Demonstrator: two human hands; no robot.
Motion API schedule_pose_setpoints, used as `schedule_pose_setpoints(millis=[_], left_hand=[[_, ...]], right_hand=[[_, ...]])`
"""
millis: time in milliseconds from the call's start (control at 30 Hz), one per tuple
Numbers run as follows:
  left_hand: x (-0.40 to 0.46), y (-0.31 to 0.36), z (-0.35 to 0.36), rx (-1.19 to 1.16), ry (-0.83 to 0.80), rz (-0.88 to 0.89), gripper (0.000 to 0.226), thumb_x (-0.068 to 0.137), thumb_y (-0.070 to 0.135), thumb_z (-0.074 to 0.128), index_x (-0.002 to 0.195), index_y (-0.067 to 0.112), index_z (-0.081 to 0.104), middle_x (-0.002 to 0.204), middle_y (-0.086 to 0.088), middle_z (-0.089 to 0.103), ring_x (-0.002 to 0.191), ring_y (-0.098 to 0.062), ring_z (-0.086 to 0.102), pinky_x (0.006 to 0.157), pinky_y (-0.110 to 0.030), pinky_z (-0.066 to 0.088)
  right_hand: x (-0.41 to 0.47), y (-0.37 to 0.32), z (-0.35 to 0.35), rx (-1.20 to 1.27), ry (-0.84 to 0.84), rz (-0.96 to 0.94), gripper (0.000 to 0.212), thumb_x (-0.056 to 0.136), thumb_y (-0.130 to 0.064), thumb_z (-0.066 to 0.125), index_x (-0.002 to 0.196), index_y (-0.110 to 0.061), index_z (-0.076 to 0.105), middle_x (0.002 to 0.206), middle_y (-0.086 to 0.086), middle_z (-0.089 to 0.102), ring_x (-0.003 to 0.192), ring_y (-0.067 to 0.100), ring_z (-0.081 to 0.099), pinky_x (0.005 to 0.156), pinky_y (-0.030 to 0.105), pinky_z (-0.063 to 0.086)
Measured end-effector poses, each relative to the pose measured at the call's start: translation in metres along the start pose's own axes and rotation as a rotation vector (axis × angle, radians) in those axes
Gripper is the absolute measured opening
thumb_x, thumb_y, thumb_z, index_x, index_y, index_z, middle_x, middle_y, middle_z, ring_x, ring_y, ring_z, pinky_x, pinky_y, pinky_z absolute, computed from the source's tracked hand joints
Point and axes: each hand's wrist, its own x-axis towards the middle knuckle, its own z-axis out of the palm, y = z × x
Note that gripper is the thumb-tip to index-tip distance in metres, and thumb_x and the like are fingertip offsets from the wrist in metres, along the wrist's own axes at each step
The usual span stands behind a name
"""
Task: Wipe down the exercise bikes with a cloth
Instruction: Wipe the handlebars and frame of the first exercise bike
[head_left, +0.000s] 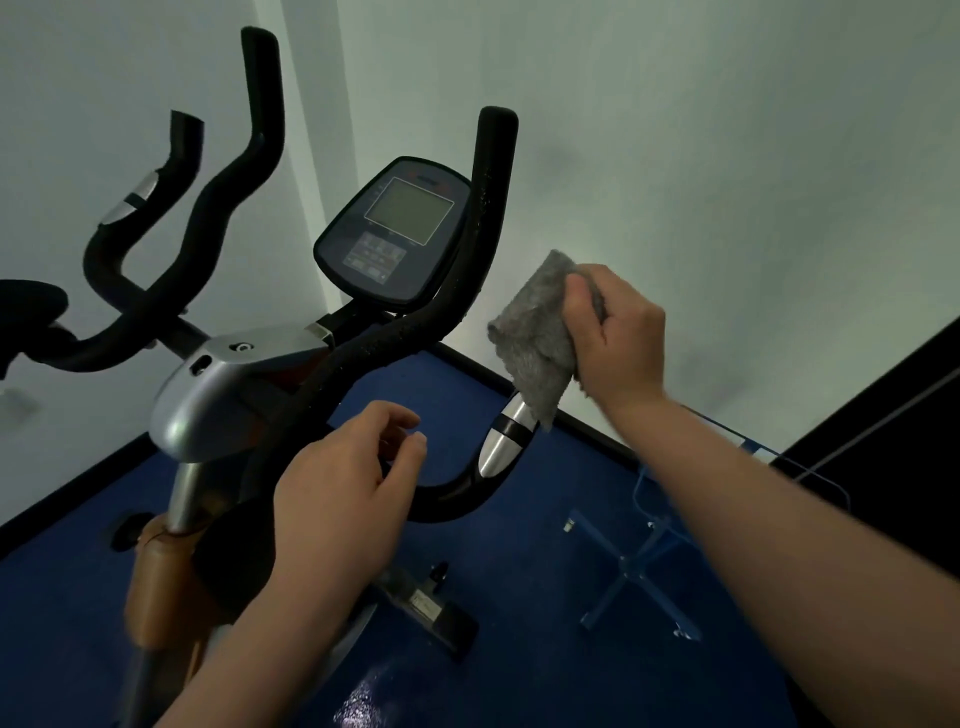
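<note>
An exercise bike (228, 395) stands in front of me, with black foam handlebars (488, 208), a console screen (400, 228) and a silver stem cover. My right hand (618, 332) grips a folded grey cloth (535, 332), which hangs over the upper end of the right handlebar's silver pulse sensor (506, 436). My left hand (343, 493) hovers with loosely curled fingers just in front of the lower handlebar bend, holding nothing; whether it touches the bar is unclear.
A second bike's black handlebars (208, 192) rise at the left. White walls close in behind and to the right. A blue metal stand (639, 566) lies on the blue floor (519, 649) at the lower right. A dark panel (893, 415) fills the right edge.
</note>
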Motion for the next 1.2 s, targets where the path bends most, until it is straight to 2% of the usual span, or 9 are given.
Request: schedule_pose_setpoints(millis=[133, 267, 333, 433, 533, 633, 867, 1033, 1200], left_hand=[[0.002, -0.001, 0.003, -0.025, 0.009, -0.031, 0.021, 0.085, 0.046, 0.045, 0.098, 0.038, 0.060, 0.078, 0.019, 0.065, 0.056, 0.003, 0.053, 0.052, -0.016, 0.031], [0.003, -0.001, 0.004, -0.024, 0.012, -0.023, 0.020, 0.085, 0.046, 0.046, 0.098, 0.038, 0.060, 0.079, 0.019, 0.065, 0.057, 0.003, 0.053, 0.053, -0.017, 0.032], [0.003, -0.003, 0.004, -0.047, 0.041, -0.011, 0.018, 0.086, 0.044, 0.047, 0.098, 0.039, 0.060, 0.081, 0.021, 0.064, 0.059, 0.001, 0.056, 0.054, -0.017, 0.036], [-0.001, -0.003, 0.002, -0.302, 0.142, 0.002, 0.012, 0.090, 0.034, 0.052, 0.096, 0.036, 0.062, 0.088, 0.019, 0.065, 0.073, -0.004, 0.062, 0.062, -0.019, 0.049], [-0.013, -0.011, -0.004, -0.396, 0.309, -0.004, 0.016, 0.088, 0.028, 0.050, 0.096, 0.035, 0.062, 0.095, 0.017, 0.064, 0.091, -0.001, 0.061, 0.068, -0.016, 0.048], [-0.025, -0.027, -0.009, -0.205, 0.413, -0.027, 0.018, 0.087, 0.029, 0.046, 0.096, 0.039, 0.058, 0.094, 0.029, 0.058, 0.091, 0.009, 0.053, 0.072, -0.022, 0.042], [-0.038, -0.056, -0.006, -0.111, 0.543, -0.199, 0.023, 0.086, 0.030, 0.047, 0.102, 0.021, 0.062, 0.107, 0.016, 0.052, 0.100, 0.002, 0.041, 0.092, -0.028, 0.030], [-0.038, -0.057, -0.004, -0.121, 0.574, -0.197, 0.021, 0.086, 0.032, 0.047, 0.102, 0.024, 0.060, 0.107, 0.020, 0.048, 0.100, 0.002, 0.043, 0.089, -0.035, 0.038], [-0.036, -0.059, -0.003, -0.132, 0.593, -0.223, 0.021, 0.086, 0.033, 0.048, 0.102, 0.026, 0.059, 0.109, 0.019, 0.049, 0.102, 0.001, 0.046, 0.092, -0.035, 0.041]], right_hand=[[-0.043, -0.027, 0.027, 0.165, 0.271, 0.447, 0.043, 0.098, -0.044, 0.037, 0.122, -0.015, 0.058, 0.095, -0.008, 0.066, 0.080, 0.002, 0.060, 0.067, 0.013, 0.049], [-0.091, -0.046, 0.036, 0.268, 0.201, 0.682, 0.039, 0.100, -0.035, 0.037, 0.134, -0.021, 0.049, 0.086, -0.016, 0.064, 0.078, -0.013, 0.059, 0.066, 0.009, 0.048], [-0.118, -0.062, 0.039, 0.300, 0.083, 0.717, 0.051, 0.098, -0.041, 0.034, 0.147, -0.032, 0.027, 0.108, -0.006, 0.066, 0.098, -0.009, 0.059, 0.084, 0.016, 0.052], [-0.127, -0.076, 0.038, 0.177, -0.060, 0.522, 0.057, 0.096, -0.053, 0.022, 0.147, -0.043, -0.001, 0.158, -0.007, 0.013, 0.141, 0.006, 0.020, 0.112, 0.024, 0.028], [-0.111, -0.070, 0.027, -0.272, -0.262, 0.026, 0.046, 0.098, -0.032, 0.030, 0.140, -0.016, 0.043, 0.155, 0.008, 0.026, 0.146, 0.022, 0.013, 0.119, 0.039, 0.006], [-0.106, -0.065, 0.011, -0.361, -0.482, -0.172, 0.035, 0.096, -0.034, 0.039, 0.110, -0.015, 0.064, 0.121, 0.005, 0.062, 0.133, 0.024, 0.041, 0.118, 0.044, 0.013], [-0.105, -0.094, 0.030, -0.635, -0.756, -0.380, 0.047, 0.093, -0.042, 0.028, 0.092, -0.011, 0.062, 0.079, 0.006, 0.064, 0.077, 0.027, 0.061, 0.087, 0.043, 0.046], [-0.079, -0.105, 0.061, -0.570, -0.981, -0.524, 0.022, 0.100, -0.023, 0.035, 0.114, -0.011, 0.048, 0.099, 0.011, 0.059, 0.080, 0.030, 0.059, 0.051, 0.033, 0.027], [-0.092, -0.096, 0.050, -0.528, -0.843, -0.467, 0.031, 0.078, -0.032, 0.075, 0.064, -0.010, 0.058, 0.050, 0.005, 0.057, 0.037, 0.020, 0.051, 0.041, 0.026, 0.024]])
